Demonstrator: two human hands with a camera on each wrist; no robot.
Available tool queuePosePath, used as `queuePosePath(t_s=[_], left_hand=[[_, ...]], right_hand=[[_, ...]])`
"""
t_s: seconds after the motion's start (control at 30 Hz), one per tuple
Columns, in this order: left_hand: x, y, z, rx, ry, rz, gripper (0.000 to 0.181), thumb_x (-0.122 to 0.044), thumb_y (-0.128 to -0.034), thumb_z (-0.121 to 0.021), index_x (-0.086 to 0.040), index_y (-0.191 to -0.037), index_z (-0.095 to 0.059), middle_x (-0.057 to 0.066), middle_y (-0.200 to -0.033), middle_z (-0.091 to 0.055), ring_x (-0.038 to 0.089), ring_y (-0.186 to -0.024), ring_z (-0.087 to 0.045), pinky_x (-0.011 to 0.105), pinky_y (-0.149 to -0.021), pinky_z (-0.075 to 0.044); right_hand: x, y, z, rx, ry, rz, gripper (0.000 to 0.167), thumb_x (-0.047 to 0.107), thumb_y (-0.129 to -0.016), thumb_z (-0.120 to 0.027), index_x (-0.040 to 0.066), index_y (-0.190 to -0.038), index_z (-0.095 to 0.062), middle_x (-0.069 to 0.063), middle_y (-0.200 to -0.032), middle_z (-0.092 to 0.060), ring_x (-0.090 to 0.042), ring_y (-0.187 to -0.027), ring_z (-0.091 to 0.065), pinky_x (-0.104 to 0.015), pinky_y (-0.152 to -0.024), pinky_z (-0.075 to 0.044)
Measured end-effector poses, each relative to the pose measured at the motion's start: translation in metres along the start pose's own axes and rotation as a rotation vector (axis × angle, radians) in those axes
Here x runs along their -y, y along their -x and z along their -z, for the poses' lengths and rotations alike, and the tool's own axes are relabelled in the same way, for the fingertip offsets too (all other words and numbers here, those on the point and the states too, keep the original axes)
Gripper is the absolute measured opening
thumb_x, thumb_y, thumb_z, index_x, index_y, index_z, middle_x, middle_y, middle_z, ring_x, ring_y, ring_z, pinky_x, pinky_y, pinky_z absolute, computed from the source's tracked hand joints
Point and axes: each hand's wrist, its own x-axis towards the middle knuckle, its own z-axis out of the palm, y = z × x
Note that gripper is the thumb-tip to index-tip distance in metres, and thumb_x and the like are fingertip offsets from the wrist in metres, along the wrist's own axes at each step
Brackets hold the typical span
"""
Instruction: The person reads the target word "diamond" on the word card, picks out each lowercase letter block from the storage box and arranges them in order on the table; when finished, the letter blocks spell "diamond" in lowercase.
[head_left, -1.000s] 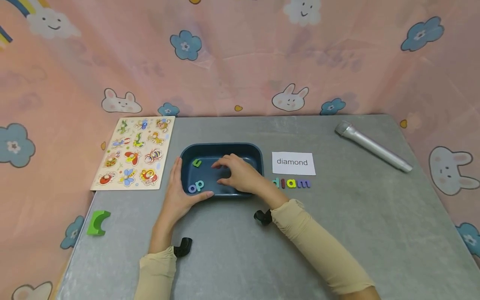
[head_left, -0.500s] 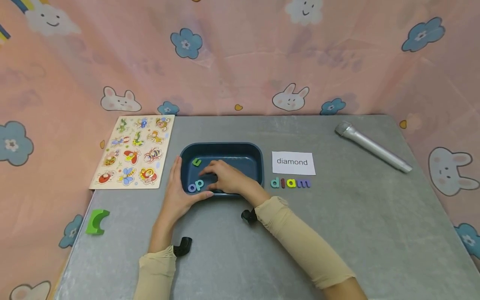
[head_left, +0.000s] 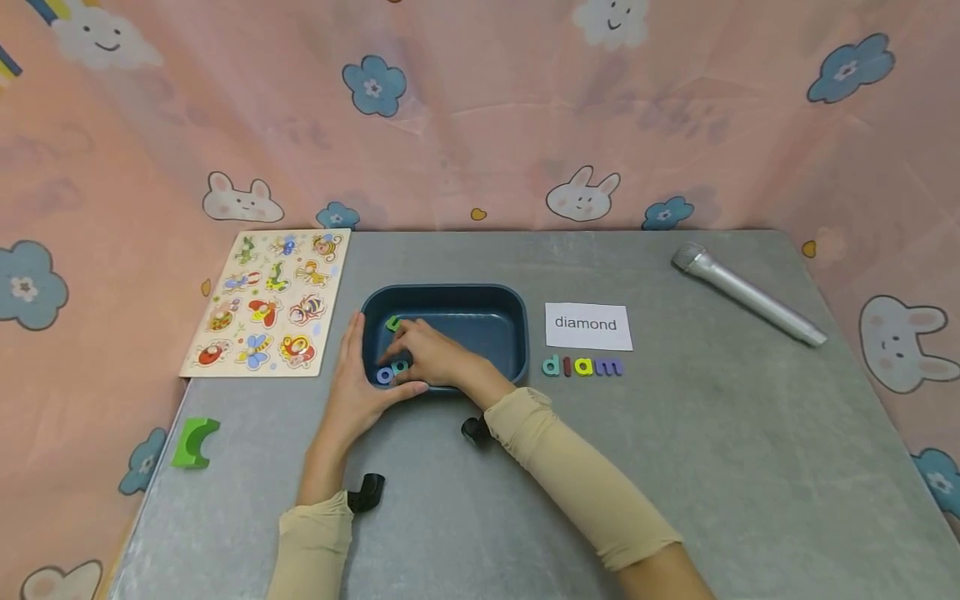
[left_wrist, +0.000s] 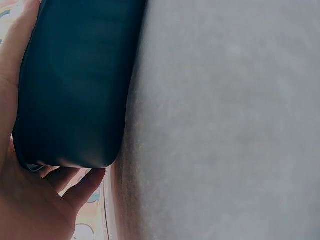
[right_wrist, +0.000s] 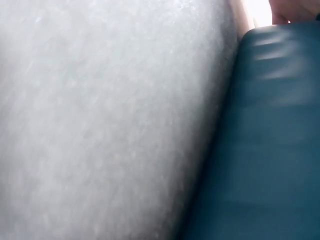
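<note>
A dark blue tray stands on the grey table. My left hand holds its near left corner, fingers along the left end and thumb over the front rim; in the left wrist view the fingertips touch the tray's end wall. Inside the tray, my right hand hovers over the left part with index finger and thumb apart. Beneath its fingers lie a purple letter o and a teal letter p, partly covered. A green letter u sits just beyond the fingertips. The right wrist view hides the right fingers.
Right of the tray lies a card reading "diamond", above a letter row d, i, a, m. A silver microphone is at the back right. An insect puzzle board and green arch block are left.
My right hand has moved left inside the tray, from its middle to over the letters o and p. My left hand has stayed at the corner.
</note>
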Motion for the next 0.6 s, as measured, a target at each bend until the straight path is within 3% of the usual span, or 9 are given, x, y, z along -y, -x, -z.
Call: queuePosePath(t_s=[0.13,0.37,0.6], left_hand=[[0.000,0.000,-0.001,-0.006,0.002,-0.006,0.138,-0.045,-0.0752,-0.097,-0.016,-0.173,-0.004,0.008,-0.181,-0.002,0.037,-0.166,-0.006,0.070,-0.128,-0.020],[0.000,-0.001,0.000,0.000,-0.002,0.008,0.140,-0.047,-0.0744,-0.097,-0.017,-0.173,-0.002,0.007,-0.181,-0.001,0.036,-0.166,-0.008,0.070,-0.128,-0.021],[-0.001,-0.001,0.000,0.000,-0.017,0.026,0.139,-0.044,-0.0743,-0.097,-0.019,-0.173,-0.002,0.006,-0.181,-0.001,0.037,-0.166,-0.007,0.070,-0.128,-0.019]], right_hand=[[0.002,-0.003,-0.002,-0.026,0.039,-0.023,0.032,0.023,-0.092,-0.086,0.020,-0.123,-0.082,-0.006,-0.140,-0.060,-0.027,-0.133,-0.052,-0.061,-0.120,-0.038],[0.001,-0.002,-0.002,-0.049,0.057,-0.019,0.024,0.024,-0.093,-0.084,0.018,-0.116,-0.081,-0.005,-0.140,-0.063,-0.026,-0.132,-0.055,-0.053,-0.116,-0.043],[-0.005,0.014,0.010,-0.097,0.023,-0.025,0.024,0.027,-0.097,-0.080,0.016,-0.118,-0.078,-0.005,-0.132,-0.068,-0.025,-0.123,-0.059,-0.050,-0.114,-0.046]])
